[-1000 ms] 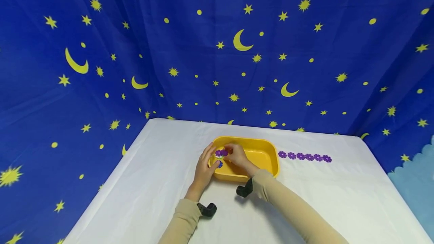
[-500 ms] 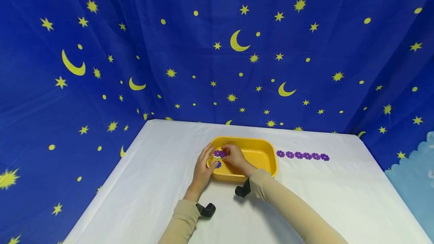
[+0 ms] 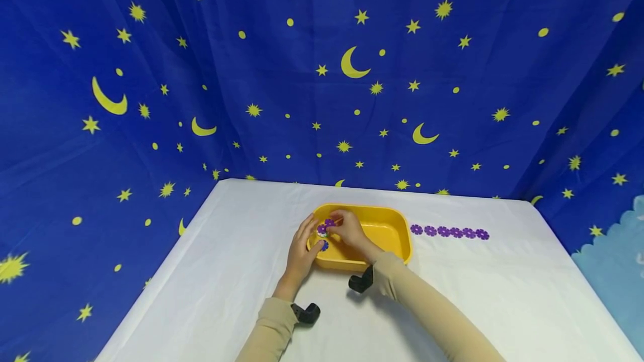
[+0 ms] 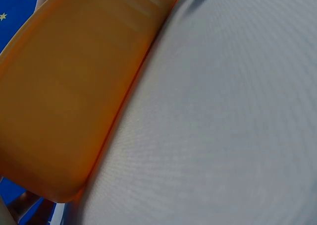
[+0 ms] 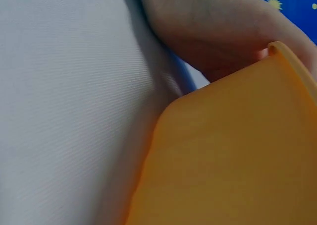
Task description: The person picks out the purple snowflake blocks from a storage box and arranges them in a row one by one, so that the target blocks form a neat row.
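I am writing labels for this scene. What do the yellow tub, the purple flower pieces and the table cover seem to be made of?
The yellow tub looks like moulded plastic: smooth, slightly glossy, with rounded corners and a rolled rim. The purple flower pieces seem to be flat plastic discs with notched edges, though they are too small to be sure. The table cover appears to be white woven fabric: the wrist views show a fine weave.

Tub (image 3: 387,233) sits on the table (image 3: 226,272), mid-surface. Row of 6 discs (image 3: 449,232) lies on the table just right of the tub. Both hands meet over the tub's left end. Backdrop (image 3: 302,82) stands behind.
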`<state>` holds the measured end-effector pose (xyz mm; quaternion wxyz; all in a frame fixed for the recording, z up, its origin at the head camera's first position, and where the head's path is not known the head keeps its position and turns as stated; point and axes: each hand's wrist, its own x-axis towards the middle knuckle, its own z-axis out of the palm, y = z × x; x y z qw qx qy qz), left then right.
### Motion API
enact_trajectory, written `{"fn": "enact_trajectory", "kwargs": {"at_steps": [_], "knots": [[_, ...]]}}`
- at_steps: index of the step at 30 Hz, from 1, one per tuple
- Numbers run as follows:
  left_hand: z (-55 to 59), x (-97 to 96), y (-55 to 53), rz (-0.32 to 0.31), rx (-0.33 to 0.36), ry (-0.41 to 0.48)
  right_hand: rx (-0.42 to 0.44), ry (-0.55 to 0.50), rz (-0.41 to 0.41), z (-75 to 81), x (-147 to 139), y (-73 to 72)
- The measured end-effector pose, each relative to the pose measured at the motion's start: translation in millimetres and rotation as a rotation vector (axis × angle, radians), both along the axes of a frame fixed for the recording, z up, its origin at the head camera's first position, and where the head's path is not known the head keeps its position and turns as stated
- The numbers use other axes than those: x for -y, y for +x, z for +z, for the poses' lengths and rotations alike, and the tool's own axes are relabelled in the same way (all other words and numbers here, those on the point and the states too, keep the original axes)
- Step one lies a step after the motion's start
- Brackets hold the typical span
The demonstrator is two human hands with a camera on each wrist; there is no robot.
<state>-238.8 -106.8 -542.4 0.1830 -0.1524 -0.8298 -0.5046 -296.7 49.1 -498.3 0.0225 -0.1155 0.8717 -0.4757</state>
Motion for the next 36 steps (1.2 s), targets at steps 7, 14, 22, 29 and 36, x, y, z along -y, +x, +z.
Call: {"fn": "enact_trajectory", "kwargs": {"at_steps": [7, 14, 22, 29, 36], "knots": [[-0.9, 1.5, -0.9, -0.003, -0.034, -0.008, 0.011, -0.064, -0.05, 3.5, 1, -1.2], [0.2, 3.1, -0.2, 0.005, -0.024, -0.001, -0.008, -0.11, -0.039, 4.6, 2, -1.9], [-0.7, 3.6, 0.5, 0.007, -0.003, 0.008, -0.073, -0.17, -0.041, 6.0, 1, -1.5], [-1.6, 2.0, 0.0, 0.002, -0.015, 0.005, -0.107, -0.212, -0.055, 9.4, -4, 0.2], [-1.6, 0.4, -1.7, -0.009, -0.025, 0.006, -0.121, -0.248, -0.077, 14.1, -8, 3.2]]}}
